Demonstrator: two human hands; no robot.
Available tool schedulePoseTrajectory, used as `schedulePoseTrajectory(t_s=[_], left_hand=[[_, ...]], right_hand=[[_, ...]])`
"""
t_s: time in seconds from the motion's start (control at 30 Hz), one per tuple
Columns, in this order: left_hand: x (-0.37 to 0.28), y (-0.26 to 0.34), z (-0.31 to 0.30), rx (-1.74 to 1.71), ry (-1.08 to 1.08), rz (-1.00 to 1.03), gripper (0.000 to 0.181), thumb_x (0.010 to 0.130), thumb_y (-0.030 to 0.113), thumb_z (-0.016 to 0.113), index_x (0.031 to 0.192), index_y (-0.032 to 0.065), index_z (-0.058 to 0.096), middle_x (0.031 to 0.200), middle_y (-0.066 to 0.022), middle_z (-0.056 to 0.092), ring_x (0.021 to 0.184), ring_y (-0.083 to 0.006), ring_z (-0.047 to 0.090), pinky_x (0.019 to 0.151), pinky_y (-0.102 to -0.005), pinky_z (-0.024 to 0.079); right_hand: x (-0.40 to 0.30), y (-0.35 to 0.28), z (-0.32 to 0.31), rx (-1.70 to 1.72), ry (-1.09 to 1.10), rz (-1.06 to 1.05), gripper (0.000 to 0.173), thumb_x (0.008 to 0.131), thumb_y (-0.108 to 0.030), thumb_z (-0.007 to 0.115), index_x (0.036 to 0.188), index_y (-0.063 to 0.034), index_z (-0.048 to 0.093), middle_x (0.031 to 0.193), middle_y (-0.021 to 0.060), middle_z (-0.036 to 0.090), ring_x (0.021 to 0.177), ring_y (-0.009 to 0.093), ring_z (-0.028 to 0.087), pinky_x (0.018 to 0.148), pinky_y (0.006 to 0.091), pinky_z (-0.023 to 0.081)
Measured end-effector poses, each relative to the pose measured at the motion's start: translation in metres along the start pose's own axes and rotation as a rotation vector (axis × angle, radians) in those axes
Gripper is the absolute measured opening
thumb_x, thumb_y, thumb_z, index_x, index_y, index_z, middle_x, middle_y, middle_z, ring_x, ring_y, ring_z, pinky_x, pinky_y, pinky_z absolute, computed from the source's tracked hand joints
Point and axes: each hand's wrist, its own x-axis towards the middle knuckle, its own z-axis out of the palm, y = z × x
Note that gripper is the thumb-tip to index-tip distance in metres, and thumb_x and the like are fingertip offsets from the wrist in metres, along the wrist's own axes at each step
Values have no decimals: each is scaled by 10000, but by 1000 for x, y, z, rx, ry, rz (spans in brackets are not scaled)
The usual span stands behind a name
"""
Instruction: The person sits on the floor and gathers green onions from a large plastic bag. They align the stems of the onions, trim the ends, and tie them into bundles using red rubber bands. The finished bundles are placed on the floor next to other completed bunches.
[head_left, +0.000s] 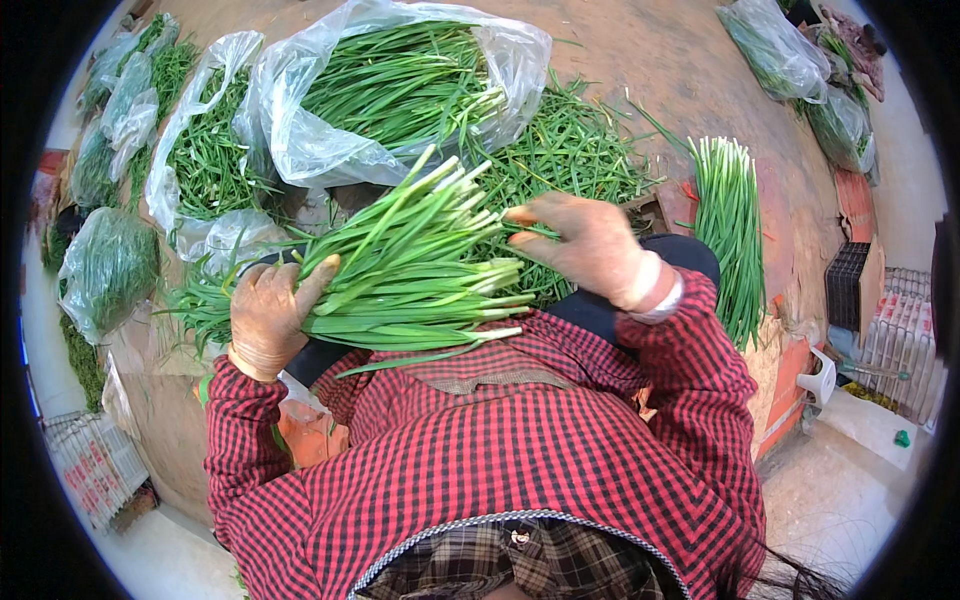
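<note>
My left hand (271, 307), in a thin pale glove, grips a loose bunch of Chinese chives (405, 277) around its leafy part. The bunch lies across my lap, its white stem ends fanned out to the right. At those stem ends is my right hand (589, 247), gloved too, with thumb and forefinger apart. Whether a single blade lies between these fingers is hard to tell. Beyond the bunch, a clear plastic bag (289, 139) stands open, full of more chives (397, 82). A heap of loose leaves and trimmings (566, 150) spreads beside it.
A neat bundle of chives (727, 232) lies to the right, white ends pointing away. Another open bag (202, 187) holds loose greens at the left, near a filled plastic bag (112, 262). More bags (780, 49) sit far right. A black crate (847, 285) and white stool (817, 377) stand at right.
</note>
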Motion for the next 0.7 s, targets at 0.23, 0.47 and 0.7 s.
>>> schedulePoseTrajectory(t_s=[0.23, 0.47, 0.7], left_hand=[[1, 3, -2, -14, -91, 20, 704, 594, 50, 622, 1264, 230, 499, 735, -41, 482, 686, -237, 531, 646, -358, 425], [-19, -5, 14, -163, -120, -169, 700, 570, 73, 670, 1245, 189, 529, 775, -78, 529, 714, -309, 543, 656, -390, 434], [-5, -6, 22, -329, 0, -302, 585, 631, 82, 660, 1202, 155, 555, 836, -110, 608, 768, -334, 595, 665, -406, 470]], right_hand=[[26, -34, 44, 300, -169, -154, 173, 789, -255, 610, 852, -96, 637, 812, 89, 620, 767, 277, 615, 691, 362, 488], [5, -1, -14, 956, -261, 395, 170, 872, -177, 572, 881, -10, 600, 773, 53, 643, 663, 107, 636, 579, 207, 507], [-13, 7, -25, -156, 319, -26, 721, 628, -151, 743, 1277, -54, 444, 1232, 180, 483, 1168, 336, 459, 982, 404, 395]])
